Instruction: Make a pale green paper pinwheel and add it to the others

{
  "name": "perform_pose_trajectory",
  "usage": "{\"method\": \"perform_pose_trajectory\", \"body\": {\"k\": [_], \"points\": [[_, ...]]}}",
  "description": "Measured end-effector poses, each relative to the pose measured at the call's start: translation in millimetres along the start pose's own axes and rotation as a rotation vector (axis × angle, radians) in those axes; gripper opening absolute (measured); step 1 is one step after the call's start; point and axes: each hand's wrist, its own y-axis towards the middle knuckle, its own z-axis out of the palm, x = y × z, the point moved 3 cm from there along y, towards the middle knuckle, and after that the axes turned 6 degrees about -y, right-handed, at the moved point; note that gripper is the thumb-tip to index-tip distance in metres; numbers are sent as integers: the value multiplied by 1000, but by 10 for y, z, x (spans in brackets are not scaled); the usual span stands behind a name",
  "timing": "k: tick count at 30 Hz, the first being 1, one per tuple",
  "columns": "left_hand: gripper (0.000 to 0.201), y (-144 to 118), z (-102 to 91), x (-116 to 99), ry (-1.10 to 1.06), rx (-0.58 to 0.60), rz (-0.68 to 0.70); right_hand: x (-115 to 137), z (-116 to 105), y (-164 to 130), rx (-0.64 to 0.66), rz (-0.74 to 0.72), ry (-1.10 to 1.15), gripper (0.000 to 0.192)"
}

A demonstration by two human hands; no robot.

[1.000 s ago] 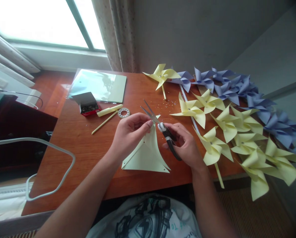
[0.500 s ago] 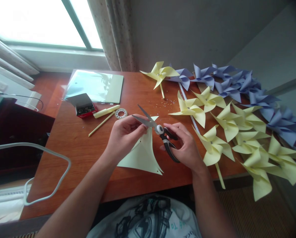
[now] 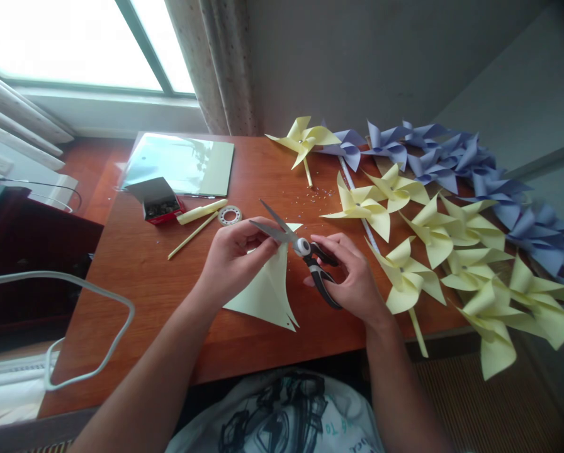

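Observation:
My left hand [image 3: 237, 258] pinches the upper part of a pale yellow-green paper sheet [image 3: 269, 289], whose lower corner is split by a cut and has a small hole. In my right hand [image 3: 350, 267] is a pair of scissors [image 3: 301, 246] with black and grey handles, fingers in the loops. Their blades are spread and point up and left, crossing the paper's top beside my left fingertips. Whether the blades touch the paper I cannot tell. My left fingers hide part of the sheet.
Yellow paper pinwheels [image 3: 407, 275] and purple pinwheels [image 3: 433, 167] crowd the right side. At the back left lie a paper pack [image 3: 178, 163], an open red box [image 3: 163, 211] of small pieces, yellow rolled sticks [image 3: 201, 211] and a tape roll [image 3: 230, 216]. A white cable [image 3: 121, 302] loops at left.
The lower corner of the paper has swung a little to the left. Both hands and the open scissors stay in nearly the same place.

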Motion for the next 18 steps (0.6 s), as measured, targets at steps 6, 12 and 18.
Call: {"method": "perform_pose_trajectory", "body": {"k": [6, 12, 18], "points": [[7, -2, -8, -4, 18, 6, 2, 8, -2, -1, -3, -15, -10, 63], [7, -11, -10, 4, 13, 8, 3, 14, -6, -3, -2, -22, -25, 63], [8, -7, -3, 1, 14, 2, -2, 12, -10, -3, 0, -14, -18, 62]]}}
